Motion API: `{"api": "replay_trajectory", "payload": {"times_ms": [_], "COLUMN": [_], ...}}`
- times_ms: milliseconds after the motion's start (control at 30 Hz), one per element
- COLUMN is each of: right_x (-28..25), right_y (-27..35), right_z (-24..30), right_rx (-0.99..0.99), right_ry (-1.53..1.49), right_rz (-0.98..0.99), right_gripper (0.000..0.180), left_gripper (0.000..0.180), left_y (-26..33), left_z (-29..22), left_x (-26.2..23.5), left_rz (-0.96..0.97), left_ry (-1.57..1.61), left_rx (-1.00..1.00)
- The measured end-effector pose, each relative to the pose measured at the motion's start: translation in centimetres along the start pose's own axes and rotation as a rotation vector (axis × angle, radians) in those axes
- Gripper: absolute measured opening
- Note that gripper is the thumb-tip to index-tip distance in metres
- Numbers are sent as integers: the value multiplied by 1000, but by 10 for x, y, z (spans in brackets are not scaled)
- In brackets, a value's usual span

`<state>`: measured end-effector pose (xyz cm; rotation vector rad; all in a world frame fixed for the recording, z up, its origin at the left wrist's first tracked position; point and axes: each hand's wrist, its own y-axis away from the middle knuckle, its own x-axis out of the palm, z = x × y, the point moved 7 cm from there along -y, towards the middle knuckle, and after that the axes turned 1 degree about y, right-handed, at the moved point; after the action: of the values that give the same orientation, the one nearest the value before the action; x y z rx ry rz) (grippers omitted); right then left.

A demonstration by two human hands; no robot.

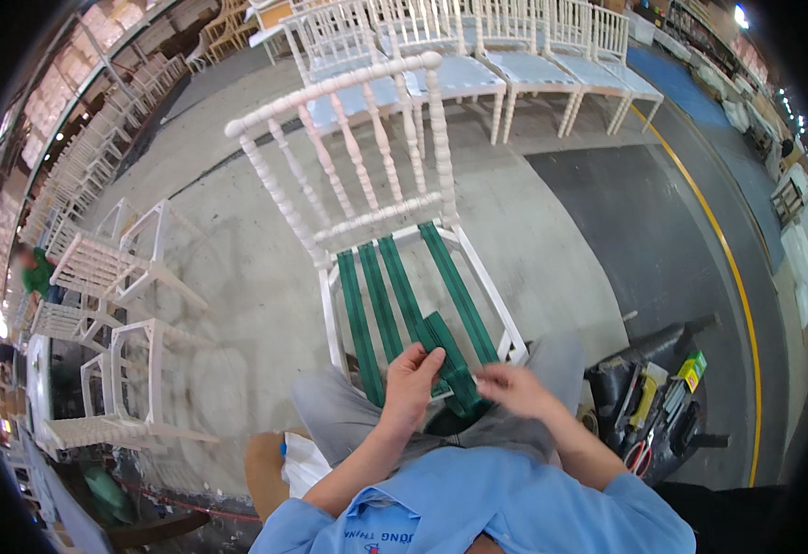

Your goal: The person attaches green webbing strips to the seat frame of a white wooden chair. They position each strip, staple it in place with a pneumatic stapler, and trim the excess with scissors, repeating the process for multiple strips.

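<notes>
A white wooden chair frame (332,323) with a turned-spindle back stands before my knees. Several green webbing straps (434,263) run from the back rail toward the front of its open seat. My left hand (411,383) is closed, thumb on top, on a folded length of green webbing (450,355) near the front rail. Just right of that webbing, my right hand (515,390) has its fingers drawn together in a pinch. Whatever those fingertips hold is too small to make out. The loose webbing hangs down between my thighs, its lower part in shadow.
On my right, a black tool bag (618,374) holds red-handled scissors (639,457), a yellow-handled tool (644,399) and a green-yellow box (691,371). White chairs (524,66) line the far side. More chair frames (150,369) lie at left, near a person in green (36,272).
</notes>
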<state>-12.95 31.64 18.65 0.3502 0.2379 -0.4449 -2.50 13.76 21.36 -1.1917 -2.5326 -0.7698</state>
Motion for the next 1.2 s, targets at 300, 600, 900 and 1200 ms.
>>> {"api": "replay_trajectory", "payload": {"times_ms": [300, 600, 900, 1200], "right_x": [-24, -27, -31, -33], "right_y": [-43, -31, -47, -80], "right_z": [49, 78, 87, 74], "right_rx": [-11, -345, -446, -420], "right_ry": [-173, -75, 151, 180], "right_rz": [-192, -421, -381, -351], "right_gripper": [20, 14, 19, 14], "left_gripper": [10, 7, 8, 22], "left_y": [10, -6, -22, -33], "left_z": [37, 22, 25, -5], "left_x": [13, 6, -3, 4], "left_rz": [0, -11, 23, -128], "left_ry": [-86, -18, -106, -388], "left_rx": [-34, -45, -58, 184]}}
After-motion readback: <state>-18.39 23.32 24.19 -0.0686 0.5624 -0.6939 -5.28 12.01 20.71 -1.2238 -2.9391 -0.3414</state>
